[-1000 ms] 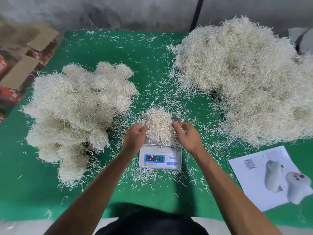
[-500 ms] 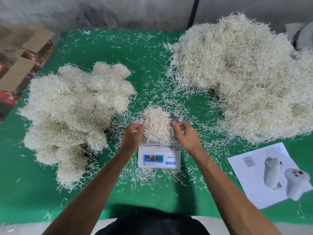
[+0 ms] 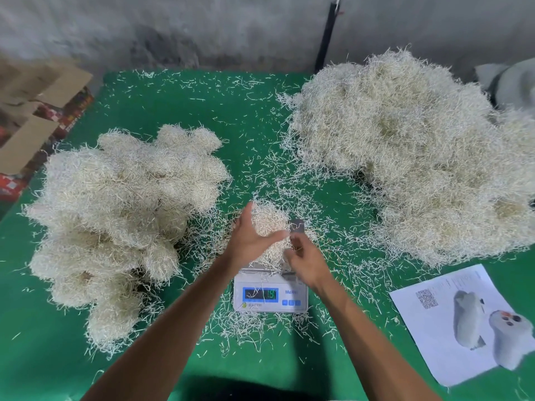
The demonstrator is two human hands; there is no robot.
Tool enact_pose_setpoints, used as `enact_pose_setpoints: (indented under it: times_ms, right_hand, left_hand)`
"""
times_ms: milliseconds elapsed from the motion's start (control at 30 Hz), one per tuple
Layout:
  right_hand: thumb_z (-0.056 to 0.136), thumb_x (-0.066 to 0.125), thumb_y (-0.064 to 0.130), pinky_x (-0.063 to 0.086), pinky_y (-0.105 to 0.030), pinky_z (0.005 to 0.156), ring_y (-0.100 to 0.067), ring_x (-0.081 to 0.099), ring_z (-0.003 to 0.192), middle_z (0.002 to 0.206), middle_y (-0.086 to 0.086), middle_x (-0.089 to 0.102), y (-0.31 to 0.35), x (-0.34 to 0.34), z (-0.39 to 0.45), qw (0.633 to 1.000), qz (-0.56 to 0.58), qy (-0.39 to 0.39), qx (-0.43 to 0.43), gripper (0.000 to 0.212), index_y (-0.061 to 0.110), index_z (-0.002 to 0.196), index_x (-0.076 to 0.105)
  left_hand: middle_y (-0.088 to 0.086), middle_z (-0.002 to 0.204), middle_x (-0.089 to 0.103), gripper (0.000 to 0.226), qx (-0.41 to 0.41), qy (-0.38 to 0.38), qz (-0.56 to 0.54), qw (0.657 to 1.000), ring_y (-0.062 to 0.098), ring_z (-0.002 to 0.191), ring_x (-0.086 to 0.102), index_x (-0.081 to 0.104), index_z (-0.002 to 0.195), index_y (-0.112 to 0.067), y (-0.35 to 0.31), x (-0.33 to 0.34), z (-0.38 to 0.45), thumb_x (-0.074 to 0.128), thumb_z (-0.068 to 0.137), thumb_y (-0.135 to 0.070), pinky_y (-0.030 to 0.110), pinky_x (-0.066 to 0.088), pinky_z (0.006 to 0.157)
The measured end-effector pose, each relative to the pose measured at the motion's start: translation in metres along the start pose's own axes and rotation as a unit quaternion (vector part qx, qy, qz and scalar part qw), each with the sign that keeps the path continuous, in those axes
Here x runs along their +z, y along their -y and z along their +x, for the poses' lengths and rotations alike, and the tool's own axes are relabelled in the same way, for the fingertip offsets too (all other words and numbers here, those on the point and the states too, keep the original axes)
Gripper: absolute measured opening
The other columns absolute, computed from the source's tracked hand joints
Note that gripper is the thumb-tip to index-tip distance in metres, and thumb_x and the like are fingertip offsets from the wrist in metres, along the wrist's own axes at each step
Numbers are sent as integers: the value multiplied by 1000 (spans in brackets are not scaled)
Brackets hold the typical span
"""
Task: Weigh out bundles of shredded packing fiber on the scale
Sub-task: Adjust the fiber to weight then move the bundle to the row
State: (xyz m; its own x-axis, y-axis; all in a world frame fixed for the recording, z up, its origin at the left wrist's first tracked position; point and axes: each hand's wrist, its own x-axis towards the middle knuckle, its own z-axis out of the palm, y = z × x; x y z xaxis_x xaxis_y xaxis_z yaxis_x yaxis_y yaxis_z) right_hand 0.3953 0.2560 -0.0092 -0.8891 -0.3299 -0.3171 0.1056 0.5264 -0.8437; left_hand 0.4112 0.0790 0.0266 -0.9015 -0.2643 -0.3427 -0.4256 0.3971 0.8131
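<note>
A small bundle of pale shredded fiber (image 3: 272, 218) sits on the white digital scale (image 3: 270, 303) at the table's middle front. My left hand (image 3: 252, 241) lies spread over the top of the bundle, forefinger straight and thumb stretched to the right. Against the bundle's right edge is my right hand (image 3: 307, 261), fingers curled and blurred; whether it pinches any fiber cannot be made out. The scale's lit display shows digits too blurred to read.
Rounded fiber bundles are piled (image 3: 121, 204) on the left of the green table (image 3: 179, 105); a big loose heap (image 3: 419, 157) fills the right. A printed sheet (image 3: 434, 322) with two white controllers (image 3: 509, 337) lies front right. Cardboard boxes (image 3: 34, 117) stand off the left edge. Loose strands litter the cloth.
My left hand has moved from the bundle's left side onto its top and spread out. My right hand stays at the right edge, a little lower.
</note>
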Motion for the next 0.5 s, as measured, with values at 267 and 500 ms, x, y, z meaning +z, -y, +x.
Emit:
enact_pose_setpoints:
  times_ms: [267,500]
  right_hand:
    - [104,56,26,54,-22,64,-9,65,76,104,5,73,53,3,9,947,295,-42,-120,24,28,124,68]
    - [87,66,70,60,-38,66,-26,67,68,88,-14,70,97,-24,28,977,187,-4,-101,66,17,127,63]
  left_hand:
    - [15,148,48,79,-119,5,-363,924,28,133,51,43,147,-17,-23,-11,13,76,82,-49,48,45,108]
    - [5,150,50,69,205,-16,-15,978,16,136,50,50,143,-25,-22,-59,-4,82,82,-23,38,37,117]
